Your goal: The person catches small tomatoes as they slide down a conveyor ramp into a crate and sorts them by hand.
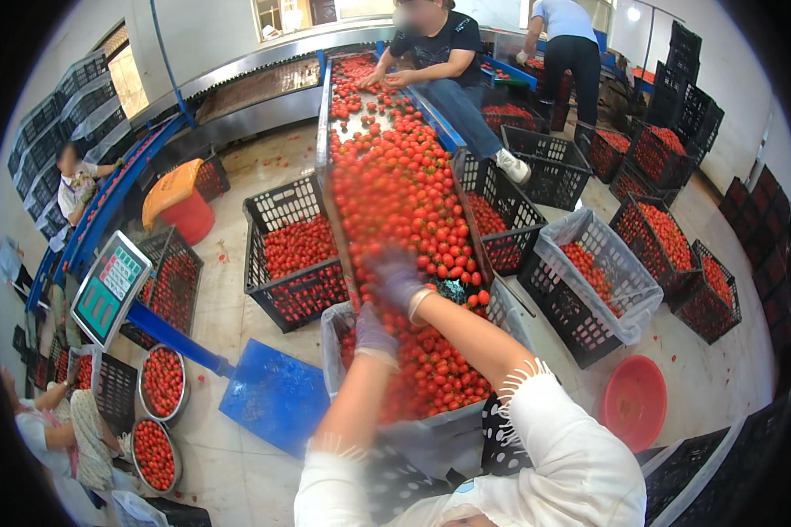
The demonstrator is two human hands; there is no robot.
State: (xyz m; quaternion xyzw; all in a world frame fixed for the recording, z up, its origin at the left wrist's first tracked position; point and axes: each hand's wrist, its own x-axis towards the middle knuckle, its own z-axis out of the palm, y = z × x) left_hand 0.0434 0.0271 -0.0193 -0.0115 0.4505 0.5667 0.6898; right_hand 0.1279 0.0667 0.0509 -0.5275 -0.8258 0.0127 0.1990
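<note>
Small red tomatoes (412, 171) cover a long metal sorting chute (362, 122) that slopes down towards me. In a thin purple glove, my right hand (395, 277) lies over the tomatoes near the chute's lower end; motion blurs its fingers. My left hand (374, 332), gloved alike, is at the lower left corner of the chute, its fingertips hard to make out. Below the chute's mouth stands a crate with a clear plastic liner (511, 316), holding many tomatoes (441, 369). Some tomatoes near my hands are blurred.
Left of the lined crate is a blue scale platform (273, 395) with a tilted display (111, 290). Black tomato crates (290, 296) flank the chute. A lined crate (560, 316) and red basin (633, 402) stand right. One co-worker (445, 59) sits beside the chute; others work around.
</note>
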